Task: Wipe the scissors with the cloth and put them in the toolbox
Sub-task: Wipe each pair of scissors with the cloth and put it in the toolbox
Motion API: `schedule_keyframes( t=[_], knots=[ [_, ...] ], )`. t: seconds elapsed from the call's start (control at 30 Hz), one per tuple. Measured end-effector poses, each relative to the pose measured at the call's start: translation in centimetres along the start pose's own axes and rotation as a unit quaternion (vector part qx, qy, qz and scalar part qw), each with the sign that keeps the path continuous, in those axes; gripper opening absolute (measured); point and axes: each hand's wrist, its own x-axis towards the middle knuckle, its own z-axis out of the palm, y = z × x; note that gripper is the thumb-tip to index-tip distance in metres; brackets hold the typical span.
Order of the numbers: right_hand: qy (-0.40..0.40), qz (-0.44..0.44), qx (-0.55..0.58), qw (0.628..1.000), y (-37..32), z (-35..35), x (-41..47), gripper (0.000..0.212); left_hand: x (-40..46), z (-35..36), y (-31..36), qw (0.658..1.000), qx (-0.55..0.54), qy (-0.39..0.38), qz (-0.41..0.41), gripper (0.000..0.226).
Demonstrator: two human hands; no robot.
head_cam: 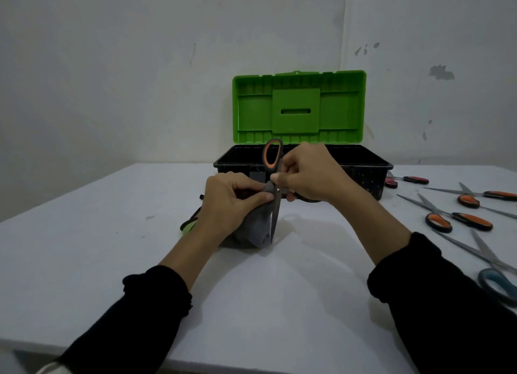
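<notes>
Orange-and-black scissors (275,189) stood upright at frame centre, tips down on the white table (279,303), probably so the blades faced the cloth. The right hand (309,175) pinched them near the pivot. The left hand (232,203) clutched the grey cloth (253,231) against the blades. The toolbox (303,163) sat just behind, green lid (299,107) raised, apparently ready to receive them. More scissors (458,219) lay at right, likely awaiting wiping.

Soft grey cloth (253,231) against dull metal scissors (275,205); glossy plastic toolbox (299,107).
</notes>
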Motion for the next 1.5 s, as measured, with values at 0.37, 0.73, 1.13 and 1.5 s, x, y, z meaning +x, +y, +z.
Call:
schedule_keyframes(
  t=[0.37, 0.73, 1.13, 1.5],
  knots=[
    [0.021, 0.011, 0.055, 0.998, 0.5, 0.1, -0.6, 0.022, -0.1, 0.3, -0.1, 0.999, 0.042, -0.005, -0.023, 0.018],
    [0.053, -0.015, 0.053, 0.997, 1.1, -0.9, -0.6, 0.024, 0.5, -1.4, -1.2, 0.994, 0.095, -0.036, -0.031, 0.033],
    [0.033, -0.013, 0.067, 0.997, 1.9, -0.9, -0.4, 0.023, -0.1, -1.3, -1.3, 0.991, 0.132, -0.034, 0.002, 0.033],
    [-0.049, 0.162, 0.198, 0.965, 2.7, -1.9, -0.2, 0.017, -0.2, -1.0, -1.7, 0.978, 0.182, -0.022, 0.099, 0.034]
  ],
)
